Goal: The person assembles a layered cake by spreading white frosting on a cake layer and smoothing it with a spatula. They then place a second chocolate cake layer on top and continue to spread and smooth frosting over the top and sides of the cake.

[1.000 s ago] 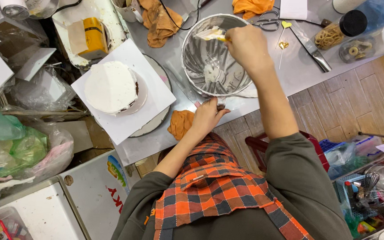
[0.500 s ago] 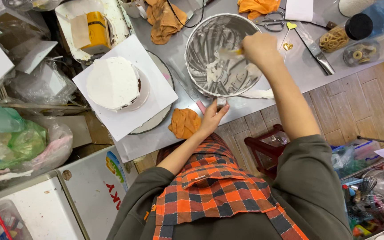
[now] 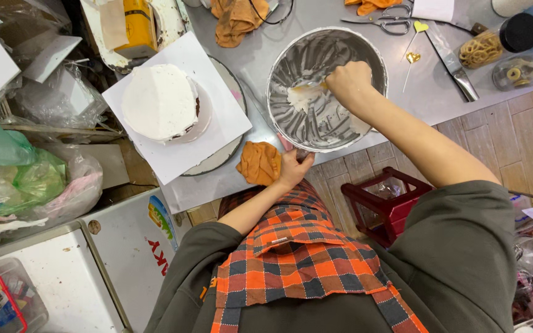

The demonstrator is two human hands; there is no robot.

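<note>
A large steel mixing bowl [image 3: 365, 49], smeared inside with white cream, stands on the grey worktop. My right hand [image 3: 350, 83] is inside it, closed on a spatula [image 3: 306, 89] whose blade carries white cream against the bowl's inner wall. My left hand [image 3: 292, 168] grips the bowl's near rim at the table edge, next to an orange cloth [image 3: 259, 163]. To the left, a round cake covered in white cream [image 3: 158, 102] sits on a white square board [image 3: 217, 123] over a turntable.
Scissors [image 3: 387, 24], a knife [image 3: 451, 58], small heart picks [image 3: 416, 42], jars of biscuits [image 3: 495, 43] and another orange cloth [image 3: 235, 18] lie at the back. A yellow carton [image 3: 138, 24] stands back left. Plastic bags [image 3: 13, 179] fill the left. A red stool [image 3: 390, 200] stands below the table.
My right hand has moved down and left inside the bowl, dragging the spatula through the cream. My left hand has shifted from the table edge onto the bowl's near rim.
</note>
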